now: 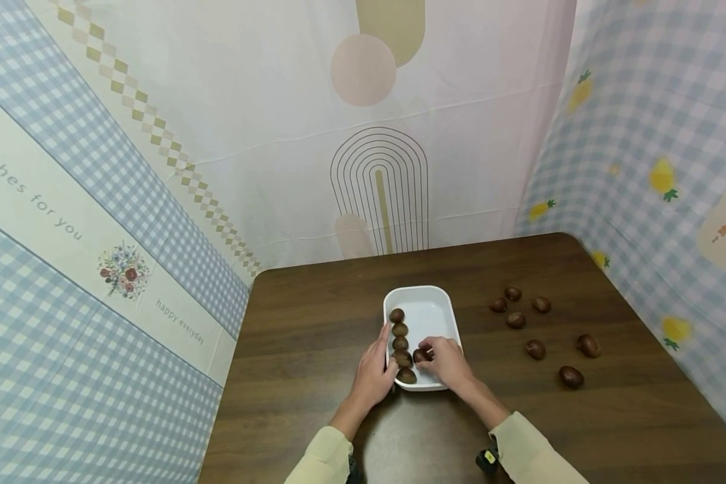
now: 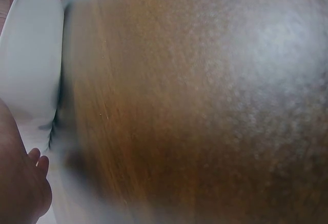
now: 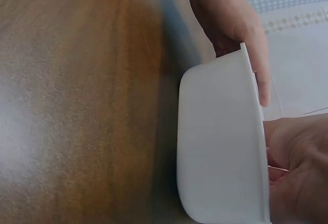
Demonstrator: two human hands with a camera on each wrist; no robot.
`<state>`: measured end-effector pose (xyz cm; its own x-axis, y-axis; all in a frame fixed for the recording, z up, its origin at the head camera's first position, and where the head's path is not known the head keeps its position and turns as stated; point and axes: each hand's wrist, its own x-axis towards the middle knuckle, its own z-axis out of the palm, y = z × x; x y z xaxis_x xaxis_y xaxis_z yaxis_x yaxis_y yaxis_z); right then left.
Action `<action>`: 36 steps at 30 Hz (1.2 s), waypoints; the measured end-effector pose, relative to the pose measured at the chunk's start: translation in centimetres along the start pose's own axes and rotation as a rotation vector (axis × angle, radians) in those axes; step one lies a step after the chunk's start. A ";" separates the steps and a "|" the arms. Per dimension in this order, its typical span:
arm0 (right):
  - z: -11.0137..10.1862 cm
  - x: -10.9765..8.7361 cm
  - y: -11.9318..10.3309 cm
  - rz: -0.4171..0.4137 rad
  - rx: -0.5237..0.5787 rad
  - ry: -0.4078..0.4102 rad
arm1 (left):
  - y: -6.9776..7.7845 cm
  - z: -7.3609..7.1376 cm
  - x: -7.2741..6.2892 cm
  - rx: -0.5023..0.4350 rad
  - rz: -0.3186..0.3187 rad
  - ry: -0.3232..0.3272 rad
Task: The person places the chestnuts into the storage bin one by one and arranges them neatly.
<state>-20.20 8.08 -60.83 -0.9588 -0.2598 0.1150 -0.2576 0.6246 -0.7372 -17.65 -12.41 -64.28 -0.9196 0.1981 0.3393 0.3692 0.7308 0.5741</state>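
Note:
A white tray (image 1: 431, 316) with raised walls stands on the table. Inside, along its left wall, several brown chestnuts (image 1: 400, 343) lie in a row running front to back. My left hand (image 1: 372, 373) holds the tray's left side, its fingers outside along the wall and its thumb over the rim beside the front chestnuts. In the right wrist view that thumb (image 3: 262, 83) shows past the rim. My right hand (image 1: 448, 363) reaches over the right rim and pinches another chestnut (image 1: 420, 356) low in the tray, just right of the row; its fingertips partly cover it.
More loose chestnuts (image 1: 536, 349) are scattered on the dark wooden table (image 1: 314, 316) to the right of the tray. Behind the table hangs a patterned cloth (image 1: 278, 168), with checked blue cloth (image 1: 635, 202) at the right and more at the left.

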 end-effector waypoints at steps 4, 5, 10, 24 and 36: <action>-0.3 0.1 -0.3 0.044 0.004 -0.054 | 0.0 0.2 0.0 0.006 0.000 -0.006; -0.4 0.1 -0.3 0.054 0.006 -0.063 | 0.0 0.2 0.0 0.007 0.002 -0.005; -0.9 0.3 -0.7 0.065 -0.041 -0.100 | 0.1 0.1 -0.1 0.009 0.010 -0.005; -4.0 0.7 0.6 0.012 0.181 0.009 | 0.3 0.0 0.0 -0.011 0.004 0.002; -7.7 0.7 5.6 -0.032 0.544 0.247 | -0.8 0.9 0.0 -0.008 0.131 0.115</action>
<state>-23.20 17.10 -59.79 -0.9678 -0.0528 0.2462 -0.2512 0.1352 -0.9584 -18.04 -12.44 -65.40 -0.8423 0.2152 0.4942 0.4864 0.6986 0.5248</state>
